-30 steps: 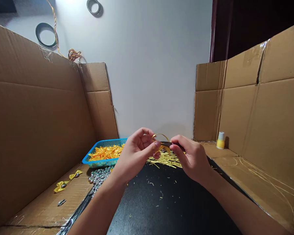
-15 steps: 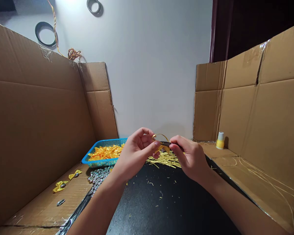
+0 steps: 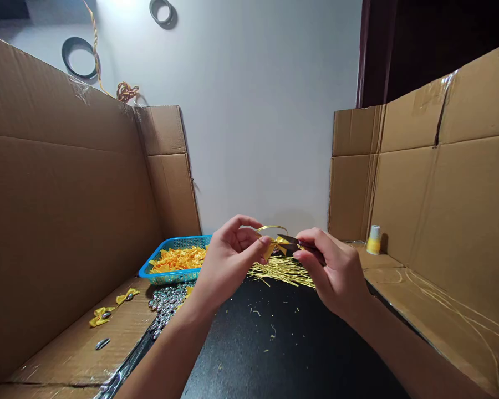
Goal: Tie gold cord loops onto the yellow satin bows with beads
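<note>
My left hand (image 3: 228,257) is closed in a pinch on a small yellow ribbon bow (image 3: 276,245) with a thin gold wire loop (image 3: 272,228) arching above it. My right hand (image 3: 332,271) is also closed, its fingers pinching the right side of the same bow and what looks like a dark strip. Both hands hover over a black mat (image 3: 283,343), just above a pile of gold wire ties (image 3: 280,270).
A blue basket (image 3: 166,275) of orange-yellow ribbon pieces sits at the left, with silver beads (image 3: 166,302) beside it. Finished yellow bows (image 3: 108,310) lie on the cardboard. Cardboard walls (image 3: 66,210) stand on both sides. A small yellow-and-white spool (image 3: 374,239) stands at the right.
My right hand has shifted slightly to the right and the bow has risen a little between the fingers. The left hand has hardly moved.
</note>
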The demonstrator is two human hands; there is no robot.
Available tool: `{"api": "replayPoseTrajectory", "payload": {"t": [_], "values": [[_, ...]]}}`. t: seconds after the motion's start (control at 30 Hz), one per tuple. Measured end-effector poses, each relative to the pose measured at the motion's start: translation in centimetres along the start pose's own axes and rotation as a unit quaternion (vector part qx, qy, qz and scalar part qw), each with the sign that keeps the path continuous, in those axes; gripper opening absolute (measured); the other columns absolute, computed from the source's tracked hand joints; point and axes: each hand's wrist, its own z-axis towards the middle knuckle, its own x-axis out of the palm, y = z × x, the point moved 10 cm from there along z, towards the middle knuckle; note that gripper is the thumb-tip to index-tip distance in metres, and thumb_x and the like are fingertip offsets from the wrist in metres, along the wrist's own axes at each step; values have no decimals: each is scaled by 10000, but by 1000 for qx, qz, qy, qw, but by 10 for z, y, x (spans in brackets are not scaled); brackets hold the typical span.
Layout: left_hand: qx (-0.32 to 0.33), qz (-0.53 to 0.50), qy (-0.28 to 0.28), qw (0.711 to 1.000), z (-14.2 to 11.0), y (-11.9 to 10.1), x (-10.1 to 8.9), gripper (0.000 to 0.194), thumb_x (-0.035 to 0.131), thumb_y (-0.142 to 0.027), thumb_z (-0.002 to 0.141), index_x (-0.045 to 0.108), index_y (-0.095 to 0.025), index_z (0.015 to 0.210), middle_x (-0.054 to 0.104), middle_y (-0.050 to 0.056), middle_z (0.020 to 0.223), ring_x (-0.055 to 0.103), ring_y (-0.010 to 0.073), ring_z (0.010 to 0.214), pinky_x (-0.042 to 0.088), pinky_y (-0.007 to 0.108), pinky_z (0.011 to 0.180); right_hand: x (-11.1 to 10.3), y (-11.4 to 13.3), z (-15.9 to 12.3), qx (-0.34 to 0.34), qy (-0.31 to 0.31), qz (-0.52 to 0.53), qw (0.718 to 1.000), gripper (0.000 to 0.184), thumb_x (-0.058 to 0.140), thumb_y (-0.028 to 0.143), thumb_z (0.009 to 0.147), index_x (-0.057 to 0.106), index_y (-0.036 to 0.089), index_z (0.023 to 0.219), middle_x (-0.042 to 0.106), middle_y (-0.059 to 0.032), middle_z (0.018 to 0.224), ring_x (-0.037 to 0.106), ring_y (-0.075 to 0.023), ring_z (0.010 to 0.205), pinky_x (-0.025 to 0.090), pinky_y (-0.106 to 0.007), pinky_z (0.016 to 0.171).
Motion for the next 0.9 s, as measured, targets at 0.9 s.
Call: {"api": "replayPoseTrajectory", "payload": {"t": [0.9], "values": [[35, 37, -61, 997, -8, -7, -2, 156, 720, -200, 707, 567, -179, 733, 639, -27, 590, 583, 78, 547, 451, 172, 506, -8, 23, -4, -80, -70, -189, 976, 342, 462, 420, 972, 648, 153, 870, 644, 7, 632, 545, -76, 475, 290, -215, 484]]}}
